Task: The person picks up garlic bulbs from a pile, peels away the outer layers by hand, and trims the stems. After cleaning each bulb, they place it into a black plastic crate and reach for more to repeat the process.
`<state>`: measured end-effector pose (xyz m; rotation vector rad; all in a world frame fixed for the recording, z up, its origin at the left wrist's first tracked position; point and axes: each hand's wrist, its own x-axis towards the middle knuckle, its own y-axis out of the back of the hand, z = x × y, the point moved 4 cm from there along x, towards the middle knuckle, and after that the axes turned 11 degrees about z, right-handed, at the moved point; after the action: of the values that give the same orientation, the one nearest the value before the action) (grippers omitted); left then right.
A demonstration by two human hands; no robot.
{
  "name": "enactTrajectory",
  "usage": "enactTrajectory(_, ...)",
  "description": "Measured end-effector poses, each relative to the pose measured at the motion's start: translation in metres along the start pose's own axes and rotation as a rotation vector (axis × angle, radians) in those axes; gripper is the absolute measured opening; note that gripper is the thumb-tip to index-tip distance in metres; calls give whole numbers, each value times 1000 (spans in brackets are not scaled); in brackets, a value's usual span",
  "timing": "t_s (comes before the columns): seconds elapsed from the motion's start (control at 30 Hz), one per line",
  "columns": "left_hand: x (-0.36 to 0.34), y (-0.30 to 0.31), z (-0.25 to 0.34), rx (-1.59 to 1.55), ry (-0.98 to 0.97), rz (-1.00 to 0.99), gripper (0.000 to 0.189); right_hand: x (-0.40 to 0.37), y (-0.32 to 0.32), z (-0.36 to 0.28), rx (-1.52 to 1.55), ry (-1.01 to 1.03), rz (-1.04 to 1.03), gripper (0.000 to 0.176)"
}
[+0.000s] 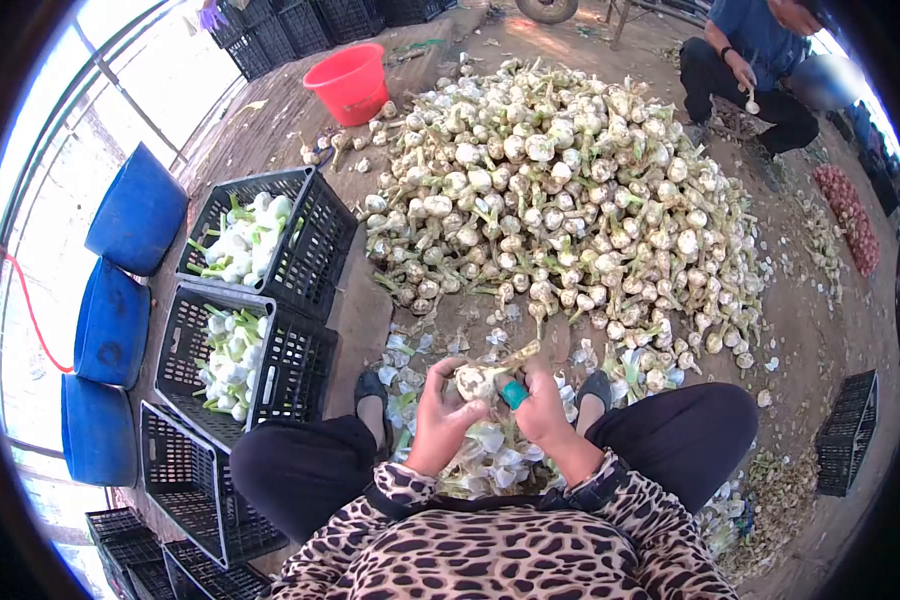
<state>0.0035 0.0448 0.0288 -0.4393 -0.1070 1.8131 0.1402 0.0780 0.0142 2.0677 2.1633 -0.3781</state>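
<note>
A garlic bulb with its stem pointing up to the right is held between my two hands, above the peeled skins on the ground. My left hand has its fingers and thumb around the bulb's left side. My right hand, with a green wrap on its thumb, is closed at the bulb's right side and stem. Beyond my hands rises a big pile of unpeeled garlic.
Black crates on the left hold peeled white garlic. Blue tubs line the left wall. A red basin stands beyond. Another person sits at the upper right, near a red net sack. A black crate lies right.
</note>
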Motion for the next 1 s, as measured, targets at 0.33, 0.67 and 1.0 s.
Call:
enactTrajectory(0.33,6,3,-15,-292,595,-77,55,7,3,-8,-9,109,-79,23)
enactTrajectory(0.67,3,-2,-9,-372,519,-83,57,10,11,-5,238,64,-92,19)
enactTrajectory(1.0,-6,-8,7,-345,462,-259,65,58,78,17,400,-138,361,26)
